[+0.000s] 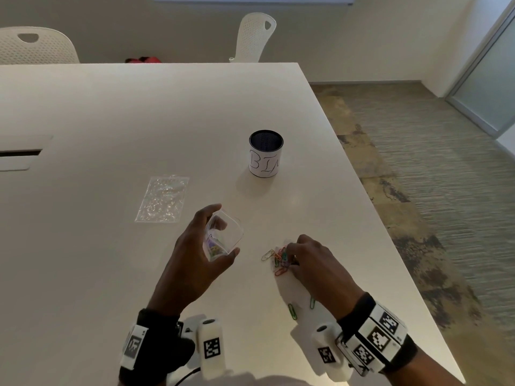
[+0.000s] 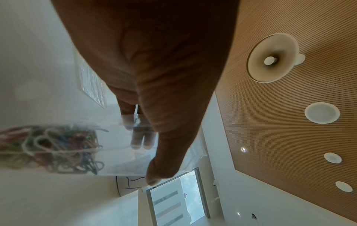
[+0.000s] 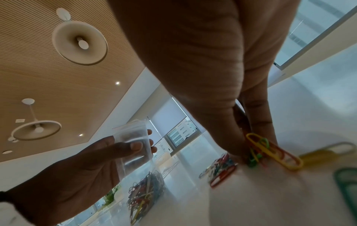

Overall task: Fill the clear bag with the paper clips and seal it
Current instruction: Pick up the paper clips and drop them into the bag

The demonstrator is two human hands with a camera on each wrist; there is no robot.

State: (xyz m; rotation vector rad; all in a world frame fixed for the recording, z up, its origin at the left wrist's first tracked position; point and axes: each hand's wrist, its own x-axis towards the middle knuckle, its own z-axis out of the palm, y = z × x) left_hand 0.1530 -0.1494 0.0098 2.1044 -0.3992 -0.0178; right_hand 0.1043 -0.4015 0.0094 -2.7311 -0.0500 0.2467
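Clear bag (image 1: 223,235), partly filled, is gripped open-mouthed by the left hand (image 1: 195,254) just left of the paper clips (image 1: 280,259). Left wrist view: thumb and fingers curl round it. Right wrist view: right hand (image 3: 222,91) fingertips pinch clips on the table (image 3: 270,198); filling continues, next lift them into the mouth.

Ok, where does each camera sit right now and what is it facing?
Head: above the table, looking down at both hands.
Left wrist: under the left hand, looking along it at the clear bag.
Right wrist: under the right hand, facing the loose paper clips.
All three share the bag.
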